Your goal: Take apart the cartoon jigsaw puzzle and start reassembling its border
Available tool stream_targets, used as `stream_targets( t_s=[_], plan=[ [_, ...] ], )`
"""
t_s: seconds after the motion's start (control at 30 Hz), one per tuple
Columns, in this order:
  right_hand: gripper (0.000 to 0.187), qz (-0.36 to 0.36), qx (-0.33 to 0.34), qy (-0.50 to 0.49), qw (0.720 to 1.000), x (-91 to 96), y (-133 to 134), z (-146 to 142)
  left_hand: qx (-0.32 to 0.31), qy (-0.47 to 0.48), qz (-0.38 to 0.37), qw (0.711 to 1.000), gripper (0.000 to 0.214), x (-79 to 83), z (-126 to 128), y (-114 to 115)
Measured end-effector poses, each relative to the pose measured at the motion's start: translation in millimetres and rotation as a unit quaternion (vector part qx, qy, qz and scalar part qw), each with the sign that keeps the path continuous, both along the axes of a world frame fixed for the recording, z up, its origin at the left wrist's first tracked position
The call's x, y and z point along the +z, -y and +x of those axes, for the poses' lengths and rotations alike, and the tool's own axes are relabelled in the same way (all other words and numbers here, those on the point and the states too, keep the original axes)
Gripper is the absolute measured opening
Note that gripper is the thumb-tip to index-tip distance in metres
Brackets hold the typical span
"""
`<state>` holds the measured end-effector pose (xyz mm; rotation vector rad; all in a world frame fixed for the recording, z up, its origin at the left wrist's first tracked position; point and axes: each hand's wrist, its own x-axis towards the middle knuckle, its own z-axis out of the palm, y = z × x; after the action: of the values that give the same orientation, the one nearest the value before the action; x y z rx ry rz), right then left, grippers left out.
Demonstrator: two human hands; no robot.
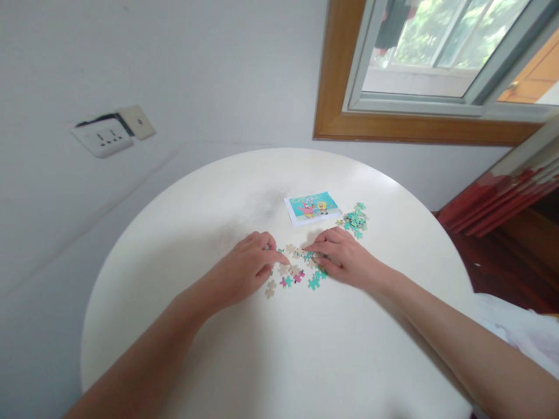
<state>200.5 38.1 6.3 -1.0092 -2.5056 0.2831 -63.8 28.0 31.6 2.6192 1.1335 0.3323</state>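
Both of my hands rest on a round white table (pixel 218 192), one on each side of a small scatter of loose puzzle pieces (pixel 292 274) in teal, pink and beige. My left hand (pixel 247 269) lies palm down, its index finger stretched toward the pieces and touching them. My right hand (pixel 345 259) lies palm down too, with its fingertips on the pieces at the middle. Whether either hand pinches a piece is hidden by the fingers. A second small heap of mostly teal pieces (pixel 356 221) lies behind my right hand.
A small cartoon picture card (pixel 312 208) lies flat beyond the pieces. The table stands against a white wall with a power socket (pixel 105 137). A wood-framed window (pixel 428 125) is at the upper right, and red fabric (pixel 502 198) hangs at the right.
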Motion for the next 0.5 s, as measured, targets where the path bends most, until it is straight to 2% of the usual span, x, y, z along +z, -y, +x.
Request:
stream_targets(
  t_s=[0.13,0.3,0.5],
  plan=[
    [0.033,0.006,-0.003,0.0,1.0,1.1,0.9,-1.1,0.011,0.017,0.026,0.999,0.033,3.5,-8.9,-4.5],
    [0.035,0.019,0.02,0.027,0.999,2.5,6.4,-4.2,0.026,0.023,0.053,0.998,0.034,3.9,-12.5,-8.0],
    [0.039,0.016,-0.031,0.024,0.999,-5.8,1.9,0.3,0.035,0.02,0.05,0.998,0.034,2.7,-12.5,-6.4]
  ],
)
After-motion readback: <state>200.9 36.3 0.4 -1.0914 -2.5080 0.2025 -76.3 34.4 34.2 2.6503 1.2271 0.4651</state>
